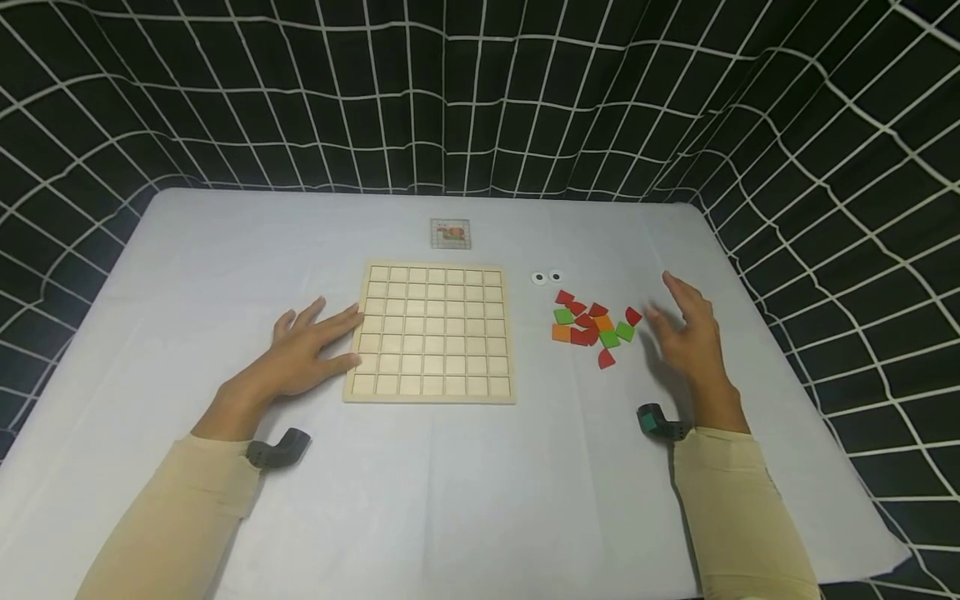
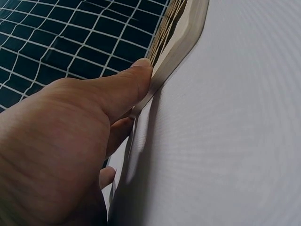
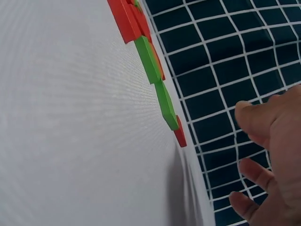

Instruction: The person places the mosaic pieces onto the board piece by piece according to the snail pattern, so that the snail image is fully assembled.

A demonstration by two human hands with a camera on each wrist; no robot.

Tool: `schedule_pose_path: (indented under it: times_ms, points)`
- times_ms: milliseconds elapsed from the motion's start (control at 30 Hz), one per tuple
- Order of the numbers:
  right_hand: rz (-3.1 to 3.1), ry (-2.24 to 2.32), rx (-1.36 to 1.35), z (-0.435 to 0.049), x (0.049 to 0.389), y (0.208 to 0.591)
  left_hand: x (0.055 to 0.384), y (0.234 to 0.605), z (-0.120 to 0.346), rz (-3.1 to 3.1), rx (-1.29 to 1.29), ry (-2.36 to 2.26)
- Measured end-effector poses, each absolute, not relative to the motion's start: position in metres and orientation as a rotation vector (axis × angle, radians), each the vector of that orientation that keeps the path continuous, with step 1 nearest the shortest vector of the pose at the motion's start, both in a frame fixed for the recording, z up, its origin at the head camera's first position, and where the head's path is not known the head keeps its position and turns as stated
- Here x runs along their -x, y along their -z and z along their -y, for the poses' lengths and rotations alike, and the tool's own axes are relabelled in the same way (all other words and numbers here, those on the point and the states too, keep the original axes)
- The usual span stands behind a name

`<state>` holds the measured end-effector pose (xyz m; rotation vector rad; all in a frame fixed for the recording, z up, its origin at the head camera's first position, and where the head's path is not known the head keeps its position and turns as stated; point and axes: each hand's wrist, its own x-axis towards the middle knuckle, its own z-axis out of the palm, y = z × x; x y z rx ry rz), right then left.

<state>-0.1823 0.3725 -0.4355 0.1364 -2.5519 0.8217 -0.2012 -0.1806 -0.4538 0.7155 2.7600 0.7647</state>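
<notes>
A square wooden grid board [image 1: 433, 332] lies on the white table, its cells bare. My left hand [image 1: 303, 354] touches the board's left edge with thumb and fingertips, fingers extended; in the left wrist view the thumb [image 2: 127, 87] rests against the wooden rim [image 2: 176, 47]. To the right of the board is a loose group of red, orange and green pieces [image 1: 585, 321], some overlapping. Just right of them my right hand [image 1: 692, 337] hovers with relaxed, spread fingers and holds nothing. In the right wrist view, green pieces [image 3: 165, 104] lie beyond the tabletop, apart from the fingers.
Two round eye pieces [image 1: 547, 277] lie above the coloured pieces. A small clear-framed picture card [image 1: 451, 234] with an animal on it sits behind the board. White netting over dark cloth [image 1: 442, 100] surrounds the back and sides of the table [image 1: 480, 500].
</notes>
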Motion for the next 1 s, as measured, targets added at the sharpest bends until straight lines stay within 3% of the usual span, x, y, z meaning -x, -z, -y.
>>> schedule_pose_path:
  times_ms: [1000]
  points:
    - [2.866,-0.859,0.033,-0.378,0.189,0.456,0.199,0.454,0.179,-2.739,-0.69,-0.76]
